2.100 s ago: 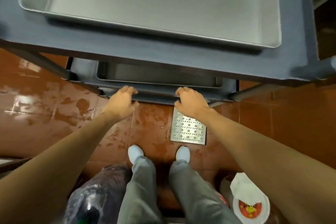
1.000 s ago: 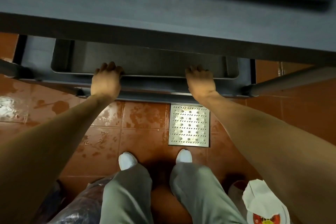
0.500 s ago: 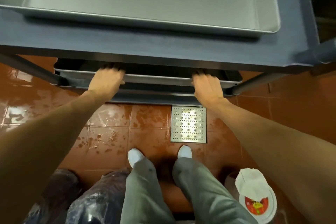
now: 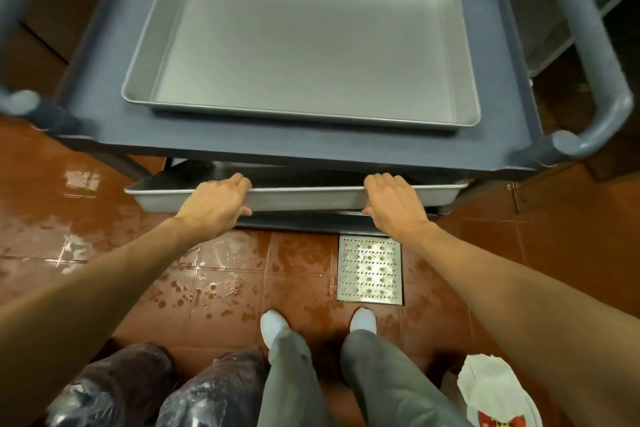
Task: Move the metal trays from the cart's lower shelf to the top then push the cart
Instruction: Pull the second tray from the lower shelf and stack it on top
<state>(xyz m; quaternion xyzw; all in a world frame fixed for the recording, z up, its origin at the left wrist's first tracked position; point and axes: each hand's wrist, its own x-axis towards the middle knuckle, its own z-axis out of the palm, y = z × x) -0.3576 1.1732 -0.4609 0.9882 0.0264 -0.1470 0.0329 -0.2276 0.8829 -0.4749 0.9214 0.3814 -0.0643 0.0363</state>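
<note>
Item: lower metal tray (image 4: 304,198), partly drawn out from under the cart's top shelf (image 4: 301,149), near rim clear of the shelf edge, far end hidden beneath it. Item: upper metal tray (image 4: 304,42), already resting flat on the top shelf, taking most of its surface. My left hand (image 4: 216,206) clamps the near rim toward its left end, fingers curled over the lip and thumb under; my right hand (image 4: 393,206) grips the same rim toward its right end in the same way. Hazards, as I judge them: lifting too soon could knock the tray's hidden far edge against the underside of the top shelf; the floor tiles (image 4: 225,274) look wet and glossy beside the floor drain (image 4: 370,269), so my footing could slip under load; two holds on one rim leave the far end unsupported, so it may dip; stacking it into the upper tray off-square could jam or clatter.
</note>
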